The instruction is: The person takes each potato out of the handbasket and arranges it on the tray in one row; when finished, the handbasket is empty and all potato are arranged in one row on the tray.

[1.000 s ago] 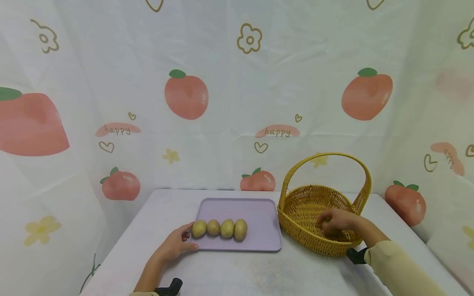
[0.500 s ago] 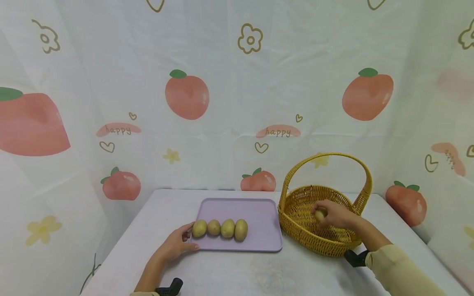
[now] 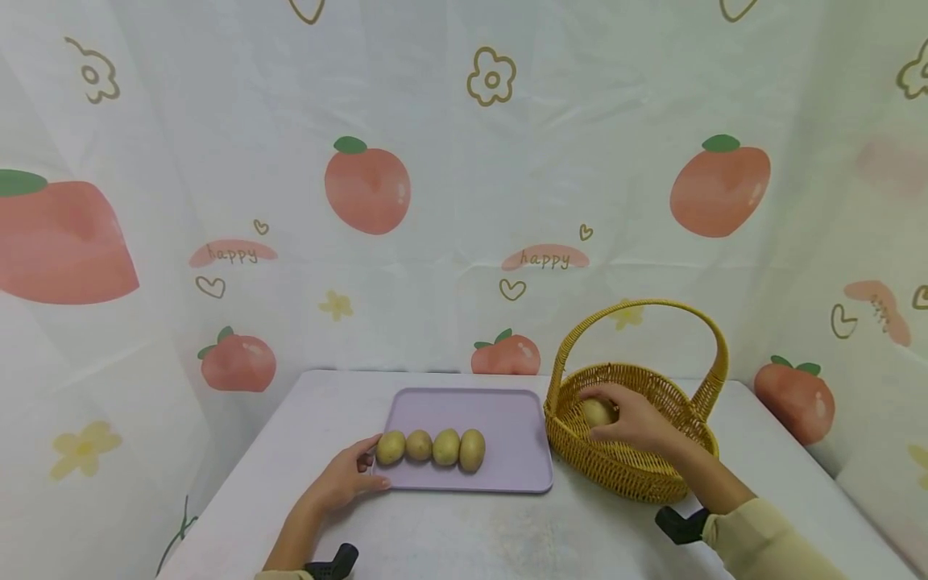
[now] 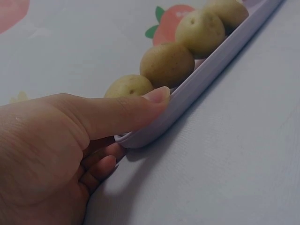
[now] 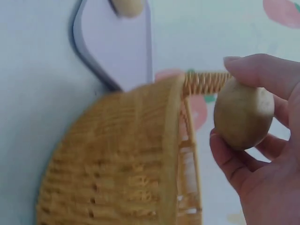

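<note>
Between the thumb and fingers of my right hand [image 3: 631, 419] is a potato [image 5: 243, 114], held over the wicker basket [image 3: 616, 477] at about the height of its rim. My left hand [image 3: 346, 477] grips the near left corner of a light purple tray [image 3: 515, 439], thumb along the rim and fingertips tucked at the corner in the left wrist view. On that tray lie several potatoes in a row, from the leftmost potato [image 3: 391, 447] by my left fingers to the rightmost potato [image 3: 472, 450] near the middle. The right half of the tray is bare.
The basket's tall arched handle [image 3: 641, 303] rises over its opening, just behind my right hand. Tray and basket stand side by side on a white table [image 3: 464, 532]. A white curtain [image 3: 435, 314] with fruit prints hangs right behind the table.
My right hand has lifted a potato from inside the basket and carried it left toward the basket's tray side. The left hand, the tray and its potatoes stay put.
</note>
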Motion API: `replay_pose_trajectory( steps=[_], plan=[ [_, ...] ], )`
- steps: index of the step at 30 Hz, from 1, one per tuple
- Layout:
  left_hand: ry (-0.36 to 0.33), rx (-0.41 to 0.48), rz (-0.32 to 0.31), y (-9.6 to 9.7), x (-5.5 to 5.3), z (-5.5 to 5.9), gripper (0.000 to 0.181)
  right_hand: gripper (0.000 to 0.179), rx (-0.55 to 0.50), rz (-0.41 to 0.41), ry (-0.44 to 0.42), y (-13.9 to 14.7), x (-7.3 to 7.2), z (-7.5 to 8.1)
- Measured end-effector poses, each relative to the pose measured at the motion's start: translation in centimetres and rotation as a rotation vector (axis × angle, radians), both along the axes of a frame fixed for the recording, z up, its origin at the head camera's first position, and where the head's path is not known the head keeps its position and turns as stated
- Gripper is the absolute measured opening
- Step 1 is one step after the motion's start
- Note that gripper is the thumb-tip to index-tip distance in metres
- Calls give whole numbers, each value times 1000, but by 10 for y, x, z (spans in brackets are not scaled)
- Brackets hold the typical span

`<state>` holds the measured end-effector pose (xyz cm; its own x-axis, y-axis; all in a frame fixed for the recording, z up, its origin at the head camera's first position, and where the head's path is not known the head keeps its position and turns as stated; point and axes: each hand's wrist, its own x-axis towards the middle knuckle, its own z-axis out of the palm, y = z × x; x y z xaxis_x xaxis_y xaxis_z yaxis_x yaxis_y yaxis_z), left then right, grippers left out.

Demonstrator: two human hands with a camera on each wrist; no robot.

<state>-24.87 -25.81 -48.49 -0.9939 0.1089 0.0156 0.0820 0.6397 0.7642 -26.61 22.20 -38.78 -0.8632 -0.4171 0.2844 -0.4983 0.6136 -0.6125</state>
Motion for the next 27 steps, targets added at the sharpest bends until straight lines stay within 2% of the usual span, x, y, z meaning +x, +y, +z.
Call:
replay_pose_trajectory(
  steps=[7,11,16,22,27],
  plan=[
    [-8,0,-1,-2,0,-2,86,51,-141,15,-33,-29,8,-2],
    [-5,4,-9,-2,0,-3,86,52,-201,50,-5,-46,10,-10],
    [4,-4,-20,-2,-1,0,86,52,-205,82,52,-70,12,-23],
    [3,-10,-1,-1,-1,1,86,50,-198,141,36,-102,13,-46],
    [-2,-4,0,-2,-2,-1,87,51,-161,119,77,-120,4,-67]
  ],
)
